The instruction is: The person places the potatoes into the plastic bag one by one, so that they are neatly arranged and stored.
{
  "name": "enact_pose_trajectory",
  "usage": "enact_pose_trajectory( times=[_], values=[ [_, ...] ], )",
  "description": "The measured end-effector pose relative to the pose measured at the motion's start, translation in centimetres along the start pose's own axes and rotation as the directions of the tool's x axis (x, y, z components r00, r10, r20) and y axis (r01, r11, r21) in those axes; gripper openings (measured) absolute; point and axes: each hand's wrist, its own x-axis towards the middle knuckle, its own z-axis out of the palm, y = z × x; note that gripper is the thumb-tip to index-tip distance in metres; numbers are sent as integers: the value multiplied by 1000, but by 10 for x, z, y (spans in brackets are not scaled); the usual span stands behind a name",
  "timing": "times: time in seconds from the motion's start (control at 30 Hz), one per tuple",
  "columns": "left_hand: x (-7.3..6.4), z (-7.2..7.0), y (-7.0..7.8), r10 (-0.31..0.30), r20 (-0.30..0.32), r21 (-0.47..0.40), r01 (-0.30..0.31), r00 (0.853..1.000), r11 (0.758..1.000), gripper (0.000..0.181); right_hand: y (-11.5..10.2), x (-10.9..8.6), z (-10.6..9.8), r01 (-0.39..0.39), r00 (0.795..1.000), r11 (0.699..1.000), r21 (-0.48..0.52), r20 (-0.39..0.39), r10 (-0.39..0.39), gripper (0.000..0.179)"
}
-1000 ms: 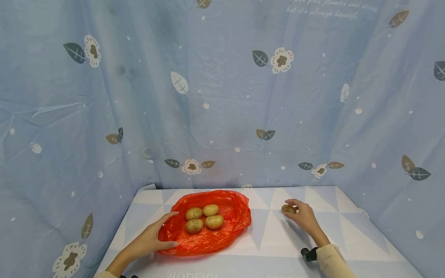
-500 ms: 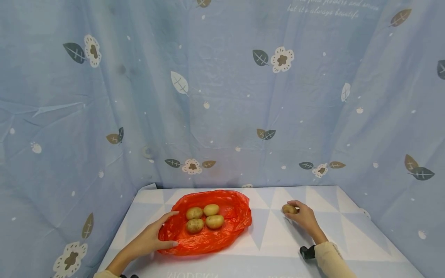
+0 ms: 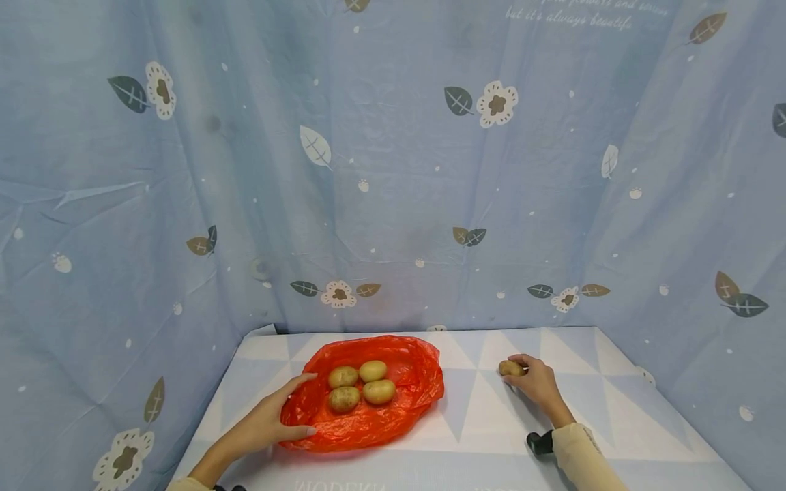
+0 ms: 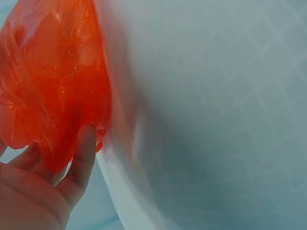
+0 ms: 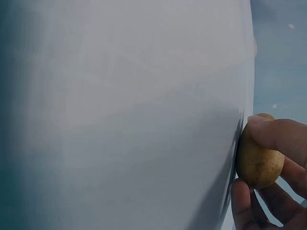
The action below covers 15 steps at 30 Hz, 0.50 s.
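A red plastic bag (image 3: 417,409) lies spread out with its mouth facing up, in the left half of the table in the head view. Several potatoes (image 3: 379,391) sit grouped inside it. My left hand (image 3: 270,416) holds the bag's left end between thumb and fingers. The left wrist view has the thumb (image 4: 82,158) against the red film, the other fingers partly hidden behind it. Off to the right, my right hand (image 3: 539,382) pinches a single potato (image 5: 259,158) between thumb and fingertips, low over the table in the head view.
A white and pale blue patterned cloth (image 3: 467,443) covers the table. Blue curtains (image 3: 393,170) with printed leaves and flowers hang behind it and along both sides. A black object (image 3: 540,443) sits at the right sleeve's cuff.
My right forearm has shifted slightly left, and more of the potato's surface shows past the fingers. My left hand and the bag have kept their place.
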Motion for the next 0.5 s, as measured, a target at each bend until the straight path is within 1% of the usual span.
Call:
enact_pose_trajectory(
  times=[0.27,0.5],
  values=[
    [0,-1,0,2,7,-9,-2,1000,1000,94,0,-4,-2,-18,1000,1000,20,-14,18,46],
    [0,0,1,-4,3,-12,4,1000,1000,95,-1,-6,-2,-21,1000,999,26,4,21,47]
  ],
)
